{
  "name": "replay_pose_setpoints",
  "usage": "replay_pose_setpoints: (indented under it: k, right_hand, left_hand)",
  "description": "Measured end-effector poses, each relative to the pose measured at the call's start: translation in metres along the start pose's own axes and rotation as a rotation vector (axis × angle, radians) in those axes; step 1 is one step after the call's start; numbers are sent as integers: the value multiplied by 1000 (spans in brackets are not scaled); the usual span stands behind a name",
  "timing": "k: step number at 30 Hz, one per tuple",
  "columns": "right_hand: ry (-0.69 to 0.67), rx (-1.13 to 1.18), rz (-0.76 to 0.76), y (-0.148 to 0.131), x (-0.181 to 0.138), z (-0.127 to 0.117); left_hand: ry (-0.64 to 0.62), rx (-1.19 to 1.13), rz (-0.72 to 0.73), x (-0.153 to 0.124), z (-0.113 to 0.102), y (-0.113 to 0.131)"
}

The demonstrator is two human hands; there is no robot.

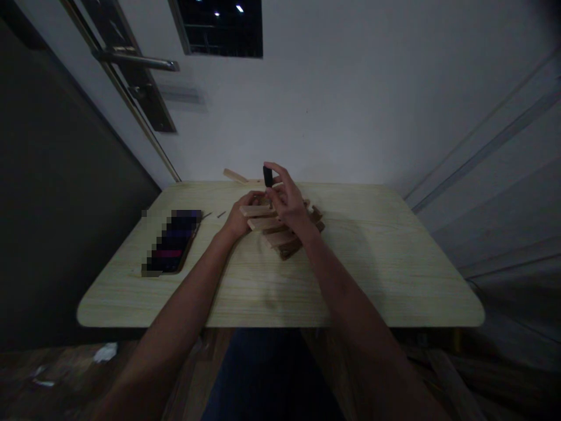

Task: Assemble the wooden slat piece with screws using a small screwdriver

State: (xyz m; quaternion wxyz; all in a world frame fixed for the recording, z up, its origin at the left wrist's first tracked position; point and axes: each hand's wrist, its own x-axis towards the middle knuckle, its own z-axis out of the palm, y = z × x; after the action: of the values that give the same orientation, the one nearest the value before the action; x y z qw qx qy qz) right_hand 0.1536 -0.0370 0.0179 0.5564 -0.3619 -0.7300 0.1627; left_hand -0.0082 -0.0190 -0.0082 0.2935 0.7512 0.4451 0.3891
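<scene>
**On a pale tabletop (394, 251), a small black handle (267, 176) is held upright over a slatted wooden piece (280, 238)**

The right hand's (287, 197) thumb and fingers pinch the black handle, whose lower end points down at the far left part of the slatted wooden piece. The left hand (242, 211) curls at that same end, close against the slats; its fingertips are partly hidden, so I cannot tell whether they grip. The wooden piece sits around the middle of the tabletop, tilted, beneath the right wrist. Just behind the hands, a loose wooden strip (234, 175) lies by the back edge. Left of the left hand are a thin metal piece (221, 214) and a phone (175, 242), its screen blurred into blocks. Beyond stands a white door (328, 105) with a lever handle (140, 60) and a dark window (223, 29).
</scene>
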Motion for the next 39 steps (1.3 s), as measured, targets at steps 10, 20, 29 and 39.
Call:
replay_pose_setpoints:
  k: [10,20,29,39]
  right_hand:
    - [-25,63,34,-4,-2,-1]
    - [10,33,-2,-10,1,-4]
    - [-8,117,52,-7,0,-2]
    - [24,140,82,-10,-2,-2]
  left_hand:
    - [5,-13,11,-1,0,-1]
    - [4,-36,8,0,0,-4]
    - [2,-23,9,0,1,0]
    - [-4,-38,23,-2,0,-1]
